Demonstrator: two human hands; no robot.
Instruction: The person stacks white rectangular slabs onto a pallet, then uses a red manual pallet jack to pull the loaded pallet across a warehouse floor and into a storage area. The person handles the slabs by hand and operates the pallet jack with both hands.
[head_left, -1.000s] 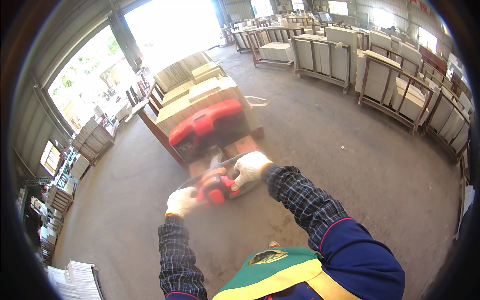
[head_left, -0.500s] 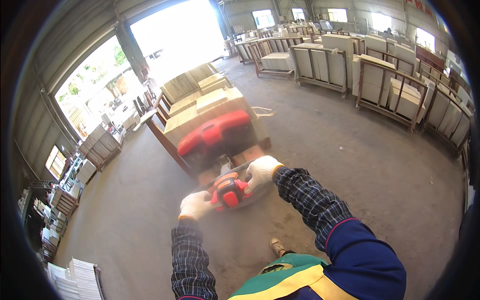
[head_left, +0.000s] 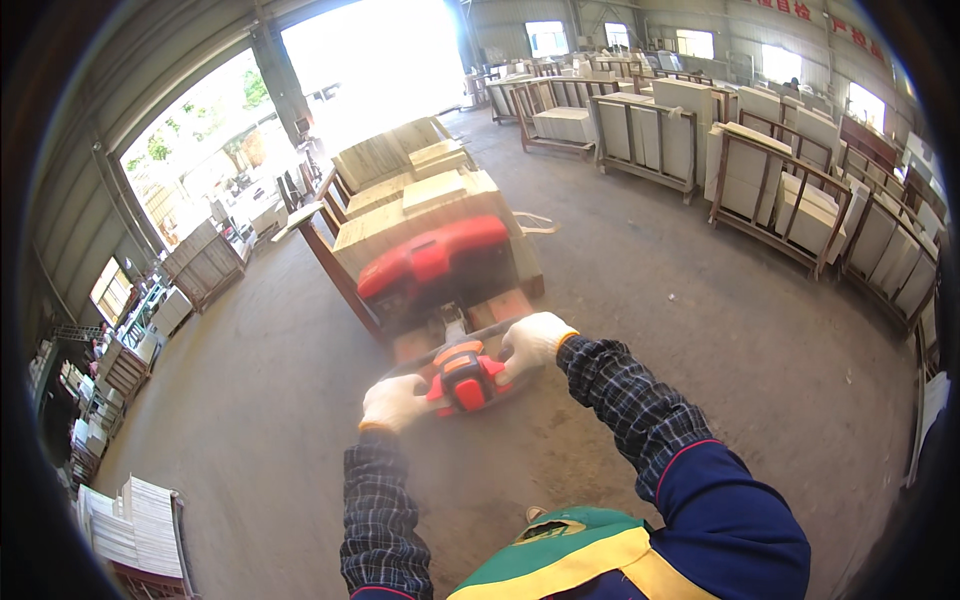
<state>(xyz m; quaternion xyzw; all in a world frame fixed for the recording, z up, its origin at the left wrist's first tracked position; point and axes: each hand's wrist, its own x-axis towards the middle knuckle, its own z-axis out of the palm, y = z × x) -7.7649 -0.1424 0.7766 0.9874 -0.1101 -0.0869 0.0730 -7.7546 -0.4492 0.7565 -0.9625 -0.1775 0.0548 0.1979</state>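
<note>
A red and black electric pallet truck (head_left: 435,260) stands in front of me, its control handle (head_left: 466,385) pointing toward my body. My left hand (head_left: 395,402), in a pale work glove, is closed round the handle's left grip. On the right grip, my right hand (head_left: 536,342) is closed too, in a matching glove, with its thumb near the red control at the centre. Beyond the truck's red cover sits its load, a stack of pale slabs (head_left: 400,215) against a brown rack frame (head_left: 335,265). Where the forks lie is hidden.
Racks of pale slabs (head_left: 775,190) line the right side. Another rack (head_left: 203,265) stands at the left, and stacked strips (head_left: 140,530) lie at lower left. Bright doorways (head_left: 375,70) open at the back. Concrete floor (head_left: 640,300) runs between the rows.
The truck and load sit slightly higher and further right in view. My foot is now mostly hidden by the green apron. Both hands keep their hold on the handle.
</note>
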